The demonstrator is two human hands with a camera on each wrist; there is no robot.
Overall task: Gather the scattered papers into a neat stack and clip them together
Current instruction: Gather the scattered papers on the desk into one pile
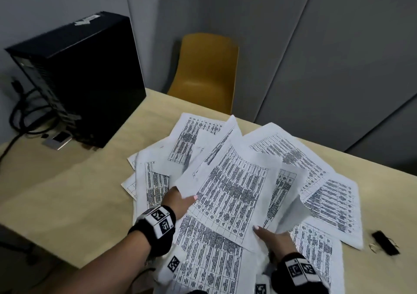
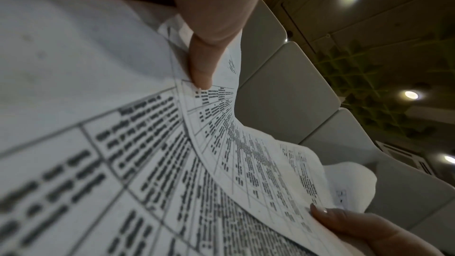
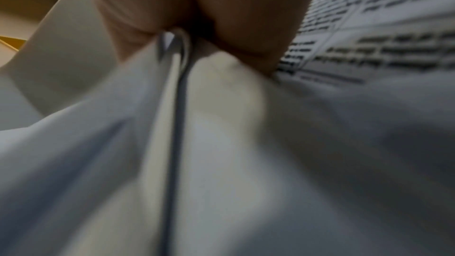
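Gathering scattered printed sheets (image 1: 325, 194) off the counter (image 1: 79, 181) | left grip (image 1: 178, 201) and right grip (image 1: 275, 237) each pinch the lifted bundle (image 1: 234, 194), thumbs on top | the rest lie fanned underneath | next, I reckon: square the edges, then grab the binder clip (image 1: 384, 242)
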